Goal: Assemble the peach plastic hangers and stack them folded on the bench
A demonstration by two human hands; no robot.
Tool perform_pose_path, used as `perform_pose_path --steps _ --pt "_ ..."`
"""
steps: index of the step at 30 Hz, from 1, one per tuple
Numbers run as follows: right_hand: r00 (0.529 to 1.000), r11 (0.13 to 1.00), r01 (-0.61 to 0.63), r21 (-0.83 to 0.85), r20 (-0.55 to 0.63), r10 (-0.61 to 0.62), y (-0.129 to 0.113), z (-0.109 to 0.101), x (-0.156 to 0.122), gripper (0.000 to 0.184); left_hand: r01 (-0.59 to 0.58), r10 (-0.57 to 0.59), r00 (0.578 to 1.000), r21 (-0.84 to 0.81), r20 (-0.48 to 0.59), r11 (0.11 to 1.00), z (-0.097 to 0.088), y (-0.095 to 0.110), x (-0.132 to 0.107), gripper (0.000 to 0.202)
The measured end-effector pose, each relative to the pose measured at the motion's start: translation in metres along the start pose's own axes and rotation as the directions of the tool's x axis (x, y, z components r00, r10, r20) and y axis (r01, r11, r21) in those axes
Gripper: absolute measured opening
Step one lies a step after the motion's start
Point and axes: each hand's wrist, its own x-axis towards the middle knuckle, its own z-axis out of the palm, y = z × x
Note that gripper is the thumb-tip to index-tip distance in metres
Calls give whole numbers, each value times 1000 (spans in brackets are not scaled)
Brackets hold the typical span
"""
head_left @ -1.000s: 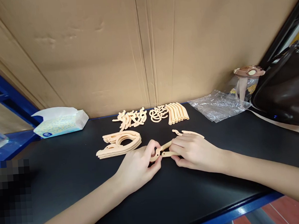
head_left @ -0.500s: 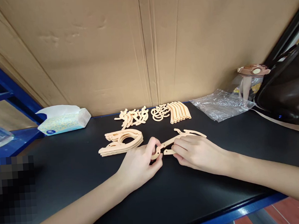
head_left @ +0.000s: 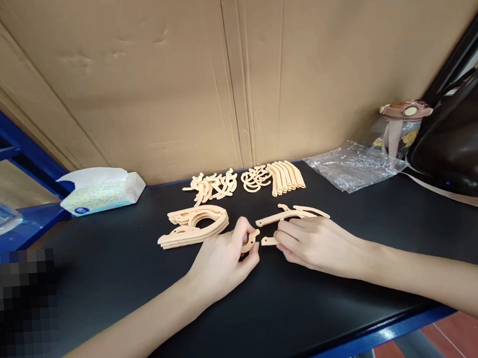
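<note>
Between the thumb and fingers of my left hand [head_left: 224,264] is a small curved cream hanger piece [head_left: 250,240] with a hole in it. My right hand [head_left: 309,245] is closed over a cream hanger arm [head_left: 269,241], whose holed end sticks out toward that piece with a small gap between. Beyond the right fingers another long hanger arm [head_left: 271,218] and a thin curved part [head_left: 313,211] show; the hand hides where they meet. A stack of folded hangers [head_left: 200,237] lies just past my left hand.
Behind are a pile of small hooked pieces [head_left: 210,187], several curved pieces [head_left: 255,179] and a row of hanger arms [head_left: 286,177]. A tissue pack [head_left: 103,193] stands left. Right are a clear plastic bag [head_left: 344,166], a bottle [head_left: 403,126] and a dark bag [head_left: 461,136]. Cardboard [head_left: 154,86] closes off the back.
The curved piece in my left hand has come away from the long arm's end. That arm's end now lies slightly farther back, with a gap between them. Both hands stay nearly in place.
</note>
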Motion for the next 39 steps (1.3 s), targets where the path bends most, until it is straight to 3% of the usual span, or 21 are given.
perform_pose_path --steps 11,18,30,39 --pt "997 999 38 -11 68 -37 1 0 -1 16 64 -65 996 -18 -68 998 -1 2 1 5" --pt "995 999 16 44 95 -20 1 -1 -2 17 49 -48 998 20 -30 999 -1 1 1 10" --pt "999 999 20 -46 39 -18 -1 -4 -4 12 55 -56 998 58 15 997 -1 1 3 14" --pt "999 1000 -8 -3 40 8 2 0 0 14 -10 8 997 26 80 1000 -2 2 1 14"
